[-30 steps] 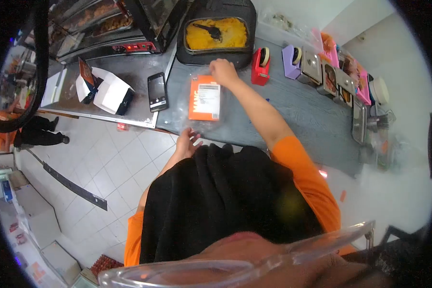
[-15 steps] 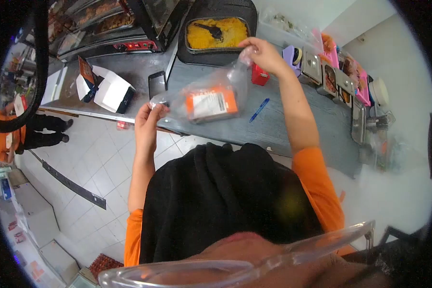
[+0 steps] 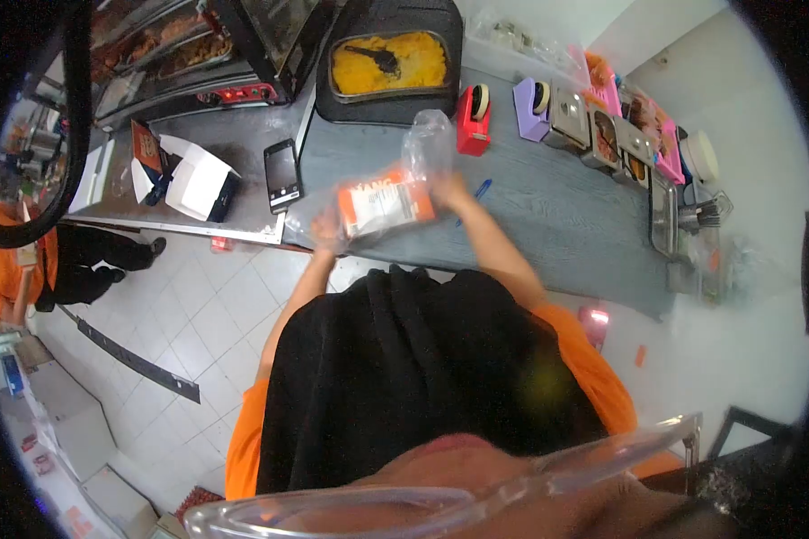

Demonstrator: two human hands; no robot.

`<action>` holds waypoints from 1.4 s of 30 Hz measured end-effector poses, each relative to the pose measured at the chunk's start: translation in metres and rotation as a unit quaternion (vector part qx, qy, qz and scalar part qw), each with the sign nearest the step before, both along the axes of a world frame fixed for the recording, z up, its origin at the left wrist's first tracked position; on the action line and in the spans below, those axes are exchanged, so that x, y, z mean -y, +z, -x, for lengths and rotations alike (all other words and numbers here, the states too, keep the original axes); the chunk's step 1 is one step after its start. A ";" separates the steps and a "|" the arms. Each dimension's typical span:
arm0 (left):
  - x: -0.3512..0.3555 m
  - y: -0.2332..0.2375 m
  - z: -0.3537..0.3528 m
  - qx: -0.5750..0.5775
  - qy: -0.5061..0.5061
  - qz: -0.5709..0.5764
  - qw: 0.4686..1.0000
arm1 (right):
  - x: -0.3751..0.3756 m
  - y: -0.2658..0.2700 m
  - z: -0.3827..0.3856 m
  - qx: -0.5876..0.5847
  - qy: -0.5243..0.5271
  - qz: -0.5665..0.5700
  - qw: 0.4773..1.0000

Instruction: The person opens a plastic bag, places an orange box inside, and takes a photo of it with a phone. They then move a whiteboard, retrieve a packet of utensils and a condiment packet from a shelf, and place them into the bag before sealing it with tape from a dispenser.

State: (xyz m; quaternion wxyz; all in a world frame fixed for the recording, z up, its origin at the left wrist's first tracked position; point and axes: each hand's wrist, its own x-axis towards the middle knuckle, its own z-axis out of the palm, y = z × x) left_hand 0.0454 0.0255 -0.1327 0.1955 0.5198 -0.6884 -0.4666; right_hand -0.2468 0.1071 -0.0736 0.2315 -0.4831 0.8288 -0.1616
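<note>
An orange box with a white label (image 3: pixel 386 206) lies inside a clear plastic bag (image 3: pixel 428 144) near the counter's front edge. My left hand (image 3: pixel 327 230) is at the left end of the box, with its fingers blurred and partly covered by the bag. At the right end, beside the bag, is my right hand (image 3: pixel 446 190), also smeared by motion. A blue pen (image 3: pixel 474 201) lies just right of it. Left of the bag sits a black phone (image 3: pixel 283 175).
Behind are a tray of yellow food (image 3: pixel 389 76) and a red tape dispenser (image 3: pixel 474 126). An open white box (image 3: pixel 202 182) stands left, a purple dispenser (image 3: pixel 532 111) and metal containers (image 3: pixel 602 135) right. Another person (image 3: pixel 85 256) stands at far left.
Both my hands have come in from the bag's corners to the box's ends, my right hand moving down toward me. The bag's top now stands up loosely, and the red dispenser is uncovered.
</note>
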 end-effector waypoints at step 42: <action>-0.025 0.287 0.018 -0.328 -0.043 0.034 0.943 | -0.006 0.166 -0.041 0.366 -0.030 0.346 0.863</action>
